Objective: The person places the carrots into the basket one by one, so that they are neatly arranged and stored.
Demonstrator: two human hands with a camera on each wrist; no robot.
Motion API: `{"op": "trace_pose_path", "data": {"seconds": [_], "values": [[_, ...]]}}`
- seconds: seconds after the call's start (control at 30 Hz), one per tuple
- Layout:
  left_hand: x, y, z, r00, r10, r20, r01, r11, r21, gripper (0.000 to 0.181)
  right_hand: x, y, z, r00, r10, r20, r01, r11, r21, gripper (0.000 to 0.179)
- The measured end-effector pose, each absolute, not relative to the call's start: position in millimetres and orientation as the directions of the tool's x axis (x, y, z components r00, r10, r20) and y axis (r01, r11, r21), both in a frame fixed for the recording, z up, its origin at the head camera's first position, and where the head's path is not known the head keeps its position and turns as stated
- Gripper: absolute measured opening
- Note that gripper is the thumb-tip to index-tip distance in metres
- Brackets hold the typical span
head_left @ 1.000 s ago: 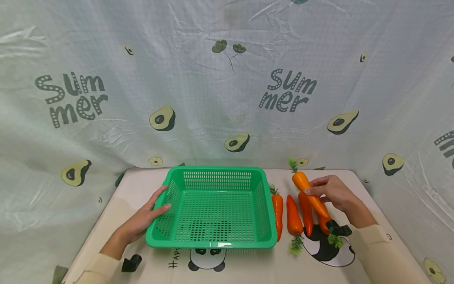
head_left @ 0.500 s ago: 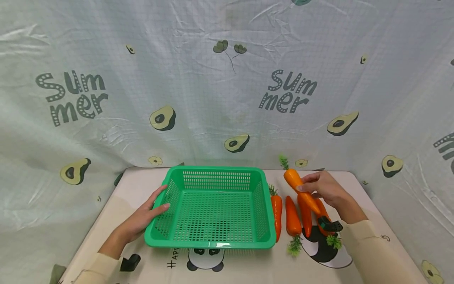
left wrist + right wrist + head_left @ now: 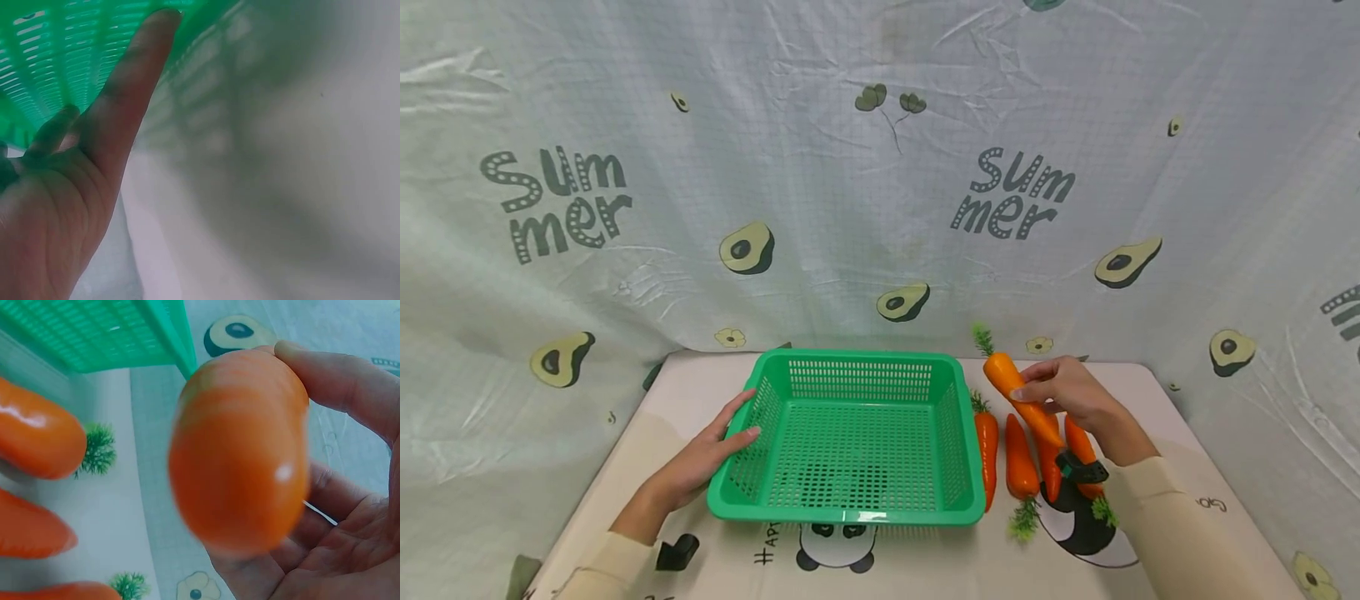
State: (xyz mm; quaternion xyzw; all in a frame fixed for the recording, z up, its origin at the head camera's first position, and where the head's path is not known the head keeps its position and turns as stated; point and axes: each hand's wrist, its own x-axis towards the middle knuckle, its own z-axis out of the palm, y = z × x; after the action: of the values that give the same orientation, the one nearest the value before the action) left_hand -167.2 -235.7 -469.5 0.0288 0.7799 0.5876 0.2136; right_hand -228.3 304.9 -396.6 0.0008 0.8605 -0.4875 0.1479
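Observation:
In the head view my right hand (image 3: 1063,394) holds a carrot (image 3: 1003,372) with a leafy green top, pinched between thumb and fingers. It is tilted, top toward the back left, above other carrots. Seen end-on, this carrot (image 3: 237,462) looms large and blurred in the right wrist view. My left hand (image 3: 706,454) holds the left side of a green plastic basket (image 3: 846,518), thumb over the rim. The left wrist view shows fingers against the basket's slotted wall (image 3: 69,56). No carrot lies inside the basket.
Several carrots lie right of the basket: one carrot (image 3: 987,450) close against its wall, another carrot (image 3: 1020,462) beside that. The carrot (image 3: 1081,442) farthest right is partly behind my wrist strap (image 3: 1081,468). A printed cloth (image 3: 820,167) hangs behind the table (image 3: 925,567).
My right hand has moved left with the carrot, bringing its leafy end closer to the basket's right rim. My left hand and the basket stay where they were.

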Motion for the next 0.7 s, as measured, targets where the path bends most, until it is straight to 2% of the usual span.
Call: {"op": "trace_pose_path", "data": {"seconds": [0.3,0.7], "values": [[-166,-234,-467,-0.906,0.291,-0.307,-0.224,0.287,0.931,0.077,-233,292,-395,-0.95,-0.203,-0.238,0.111,0.491,-0.864,0.046],[-166,-234,-469,-0.907,0.287,-0.308,-0.223,0.293,0.93,0.078,-243,274,-393,-0.934,-0.272,-0.232,0.066,0.506,-0.86,0.047]]}}
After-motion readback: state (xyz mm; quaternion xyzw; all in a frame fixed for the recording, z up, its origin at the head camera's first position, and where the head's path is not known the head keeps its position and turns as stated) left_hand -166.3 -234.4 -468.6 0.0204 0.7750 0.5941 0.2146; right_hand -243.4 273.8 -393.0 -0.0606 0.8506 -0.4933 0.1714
